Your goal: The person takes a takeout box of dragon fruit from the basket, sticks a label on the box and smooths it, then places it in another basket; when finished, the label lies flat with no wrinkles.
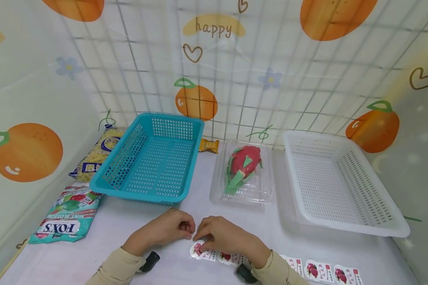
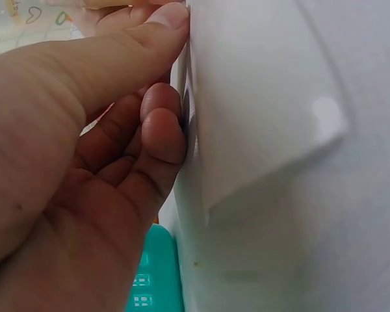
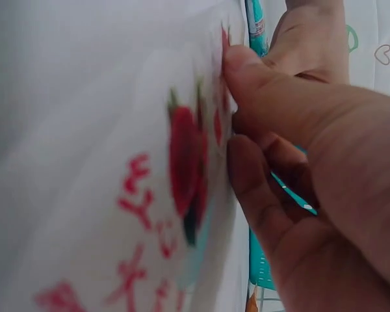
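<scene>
A strip of white labels (image 1: 317, 271), printed with red dragon fruit and red characters, runs along the near part of the table. My right hand (image 1: 226, 237) pinches its left end at the round label (image 1: 196, 250), thumb on the printed side. Beside it, my left hand (image 1: 164, 229) has its fingers curled and thumb tip at the strip's far edge; the index tip is hidden. In the left wrist view the white strip (image 2: 266, 97) extends past these fingers. The right wrist view shows the printed labels (image 3: 185, 159) close up beside the right thumb (image 3: 244, 65). My right forearm covers the strip's middle.
Behind the hands stands a teal basket (image 1: 192, 174). A clear clamshell box (image 1: 265, 190) holds a dragon fruit (image 1: 246, 160). A white basket (image 1: 292, 178) stands right. Left lie a Fox's candy bag (image 1: 67, 217) and a yellow bag (image 1: 94, 158); a small orange packet (image 1: 209, 146) lies behind.
</scene>
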Available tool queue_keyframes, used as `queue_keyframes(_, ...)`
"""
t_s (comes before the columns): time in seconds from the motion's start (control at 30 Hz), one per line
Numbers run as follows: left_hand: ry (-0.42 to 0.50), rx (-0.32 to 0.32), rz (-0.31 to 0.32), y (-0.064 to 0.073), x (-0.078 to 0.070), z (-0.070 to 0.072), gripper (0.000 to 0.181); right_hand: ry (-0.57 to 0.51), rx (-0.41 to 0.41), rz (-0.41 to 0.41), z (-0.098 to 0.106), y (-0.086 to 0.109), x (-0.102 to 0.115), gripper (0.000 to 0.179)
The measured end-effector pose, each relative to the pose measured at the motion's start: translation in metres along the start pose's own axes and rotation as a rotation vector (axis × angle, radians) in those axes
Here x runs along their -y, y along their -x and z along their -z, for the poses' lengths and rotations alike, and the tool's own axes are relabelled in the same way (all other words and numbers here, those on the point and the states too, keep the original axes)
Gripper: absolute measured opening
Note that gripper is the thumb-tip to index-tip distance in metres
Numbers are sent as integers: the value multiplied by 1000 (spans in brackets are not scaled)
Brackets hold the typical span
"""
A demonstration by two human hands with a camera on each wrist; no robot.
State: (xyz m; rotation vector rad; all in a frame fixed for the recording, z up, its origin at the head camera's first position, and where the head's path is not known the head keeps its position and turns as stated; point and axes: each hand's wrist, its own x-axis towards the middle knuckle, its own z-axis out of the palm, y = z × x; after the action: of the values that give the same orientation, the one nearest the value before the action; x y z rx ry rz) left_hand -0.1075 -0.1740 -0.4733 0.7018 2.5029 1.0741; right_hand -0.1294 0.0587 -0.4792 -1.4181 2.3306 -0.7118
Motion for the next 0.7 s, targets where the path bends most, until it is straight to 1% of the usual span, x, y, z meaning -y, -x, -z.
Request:
queue_keyframes(0.13,4,3,9,0,0,0,12,23,1,-10,0,-1,2,25)
queue_keyframes(0.4,-5,1,-17,0,3,-1,11,47,-5,-20,-2,-2,3,16)
queue_keyframes(0.57,-19,-5,-21,0,3,-1,12,79,-41,17,-3,-3,3,6)
queue_keyframes(0.7,-29,-6,-25,-1,3,-1,12,69,-49,32,-3,-3,2,4)
